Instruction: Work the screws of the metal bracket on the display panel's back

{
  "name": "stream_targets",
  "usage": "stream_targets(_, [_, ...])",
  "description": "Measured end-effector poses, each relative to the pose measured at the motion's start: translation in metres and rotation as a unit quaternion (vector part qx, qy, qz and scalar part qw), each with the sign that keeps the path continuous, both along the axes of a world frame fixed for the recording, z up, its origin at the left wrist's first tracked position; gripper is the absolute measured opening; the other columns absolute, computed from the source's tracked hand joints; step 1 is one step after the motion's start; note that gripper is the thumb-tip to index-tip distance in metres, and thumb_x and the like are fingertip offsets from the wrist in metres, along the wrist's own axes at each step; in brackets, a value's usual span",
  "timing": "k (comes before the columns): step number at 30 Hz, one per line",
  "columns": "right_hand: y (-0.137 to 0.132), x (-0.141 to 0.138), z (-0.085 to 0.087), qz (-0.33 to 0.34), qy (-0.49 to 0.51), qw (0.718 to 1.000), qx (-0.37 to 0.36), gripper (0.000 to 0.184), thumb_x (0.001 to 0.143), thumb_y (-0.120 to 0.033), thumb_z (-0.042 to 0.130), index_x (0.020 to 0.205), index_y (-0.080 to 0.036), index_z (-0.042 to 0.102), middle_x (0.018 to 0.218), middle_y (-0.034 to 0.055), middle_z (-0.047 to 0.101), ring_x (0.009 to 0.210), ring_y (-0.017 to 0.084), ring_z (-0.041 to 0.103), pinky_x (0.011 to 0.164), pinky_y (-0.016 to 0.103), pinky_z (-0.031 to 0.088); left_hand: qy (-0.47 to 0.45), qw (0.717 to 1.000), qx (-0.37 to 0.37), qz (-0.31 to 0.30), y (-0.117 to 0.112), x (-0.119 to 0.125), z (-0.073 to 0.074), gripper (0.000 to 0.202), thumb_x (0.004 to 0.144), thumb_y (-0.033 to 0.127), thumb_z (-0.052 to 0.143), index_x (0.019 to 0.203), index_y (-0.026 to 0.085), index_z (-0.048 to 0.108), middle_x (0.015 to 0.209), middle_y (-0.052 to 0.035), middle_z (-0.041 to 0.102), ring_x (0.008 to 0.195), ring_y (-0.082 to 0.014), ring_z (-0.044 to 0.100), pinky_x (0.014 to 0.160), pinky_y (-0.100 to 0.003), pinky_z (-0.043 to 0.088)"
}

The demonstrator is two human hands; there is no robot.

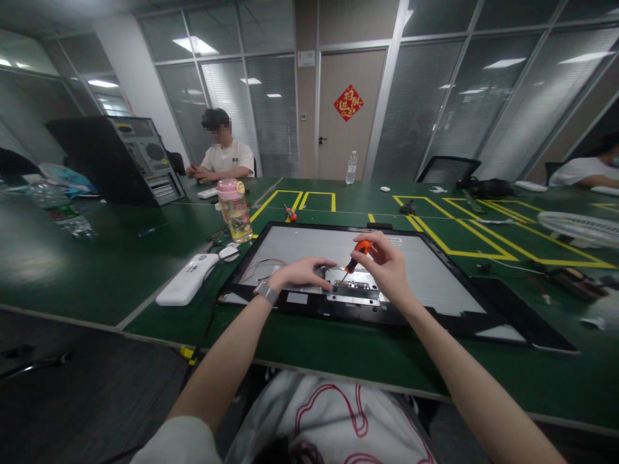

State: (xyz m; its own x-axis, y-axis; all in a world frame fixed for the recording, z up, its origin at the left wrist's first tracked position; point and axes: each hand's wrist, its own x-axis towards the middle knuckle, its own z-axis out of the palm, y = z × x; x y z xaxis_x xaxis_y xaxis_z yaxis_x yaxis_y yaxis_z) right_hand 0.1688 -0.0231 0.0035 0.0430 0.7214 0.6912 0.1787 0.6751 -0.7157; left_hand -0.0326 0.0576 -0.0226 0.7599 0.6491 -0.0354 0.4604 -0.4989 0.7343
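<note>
A: Where is the screwdriver [358, 256] held?
B: It is held in the right hand [389, 264], its orange-and-black handle closed in the grip and its shaft slanted down to the metal bracket [353, 298].
A: And the left hand [300, 273]?
B: It is laid at the bracket's left end, thumb and forefinger parted; whether anything is pinched cannot be told.
A: Where is the bracket placed?
B: It is set near the middle of the near side of the panel [445, 277], which is laid flat on the green counter [120, 267].
A: Can any writing be read?
B: On the door [345, 145], gold Chinese characters are carried by a red diamond [348, 103]; 招 and 进 can be made out. Dark marks are borne by the white case [187, 281] left of the panel, but they are too small to be read. The same must be said of the plaque [305, 59] beside the door and of the label on the clear bottle [351, 169].
</note>
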Motion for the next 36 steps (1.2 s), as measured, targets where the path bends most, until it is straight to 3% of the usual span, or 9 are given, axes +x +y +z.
stream_targets(4, [0.002,0.003,0.0,0.057,0.028,0.997,-0.053,0.016,0.082,-0.034,0.062,0.097,-0.029,0.065,0.085,0.0005,0.056,0.075,0.015,0.057,0.075,0.033,0.049,-0.002,1.0,0.0,0.001,0.0,0.0,0.0,0.076,0.063,0.048,0.075,0.13,0.022,0.052,0.134,-0.0061,0.053,0.123,-0.0265,0.048,0.106,-0.035,0.034])
stream_targets(7, [0.004,0.003,0.0,0.1,0.064,0.99,-0.076,0.025,0.086,-0.038,0.055,0.109,-0.031,0.061,0.09,0.0017,0.063,0.087,0.018,0.061,0.085,0.038,0.048,-0.004,1.0,0.002,-0.003,0.001,0.001,-0.001,0.075,0.063,0.046,0.075,0.13,0.021,0.051,0.134,-0.0064,0.053,0.124,-0.0265,0.048,0.106,-0.035,0.033])
stream_targets(9, [0.005,0.003,0.0,0.117,0.087,0.986,-0.08,0.023,0.087,-0.04,0.053,0.106,-0.03,0.062,0.094,0.0028,0.065,0.093,0.02,0.061,0.089,0.041,0.047,-0.006,1.0,0.001,-0.003,0.001,0.001,-0.002,0.075,0.063,0.045,0.075,0.13,0.021,0.051,0.135,-0.0065,0.053,0.124,-0.0265,0.048,0.107,-0.036,0.033])
stream_targets(15, [0.006,0.006,-0.001,0.093,0.092,0.987,-0.09,0.017,0.08,-0.038,0.064,0.094,-0.03,0.067,0.079,-0.0005,0.064,0.077,0.017,0.061,0.082,0.036,0.049,-0.01,1.0,0.0,-0.003,0.002,0.0,-0.004,0.076,0.063,0.048,0.075,0.13,0.022,0.051,0.135,-0.0056,0.053,0.124,-0.0262,0.048,0.106,-0.035,0.034])
stream_targets(21, [0.004,0.009,0.006,0.161,0.103,0.974,-0.124,0.025,0.084,-0.039,0.059,0.106,-0.028,0.064,0.097,0.0035,0.068,0.097,0.02,0.062,0.094,0.043,0.044,-0.007,1.0,0.002,-0.003,0.001,0.0,-0.002,0.076,0.063,0.049,0.074,0.13,0.021,0.051,0.134,-0.0063,0.053,0.124,-0.0267,0.048,0.105,-0.035,0.035])
stream_targets(24, [0.003,0.009,0.007,0.155,0.089,0.975,-0.132,0.022,0.082,-0.041,0.061,0.1,-0.028,0.067,0.101,0.0032,0.067,0.099,0.02,0.061,0.096,0.042,0.043,-0.007,1.0,0.002,-0.002,0.0,0.0,-0.001,0.077,0.063,0.05,0.075,0.13,0.021,0.051,0.134,-0.0064,0.054,0.123,-0.0272,0.048,0.105,-0.036,0.035])
stream_targets(29, [0.002,0.008,0.006,0.141,0.079,0.977,-0.136,0.021,0.08,-0.039,0.065,0.099,-0.029,0.067,0.086,0.0004,0.067,0.086,0.018,0.063,0.09,0.04,0.047,-0.007,1.0,0.003,0.001,0.002,0.0,-0.003,0.077,0.062,0.049,0.075,0.13,0.021,0.052,0.134,-0.0068,0.053,0.123,-0.0275,0.048,0.106,-0.037,0.034])
stream_targets(36, [0.005,0.014,0.007,0.151,0.035,0.983,-0.1,0.027,0.089,-0.035,0.054,0.113,-0.028,0.062,0.105,0.0047,0.068,0.105,0.021,0.061,0.099,0.044,0.042,-0.014,1.0,0.005,-0.003,0.003,0.0,-0.005,0.077,0.062,0.049,0.075,0.13,0.021,0.052,0.133,-0.0071,0.054,0.122,-0.0271,0.049,0.105,-0.037,0.035])
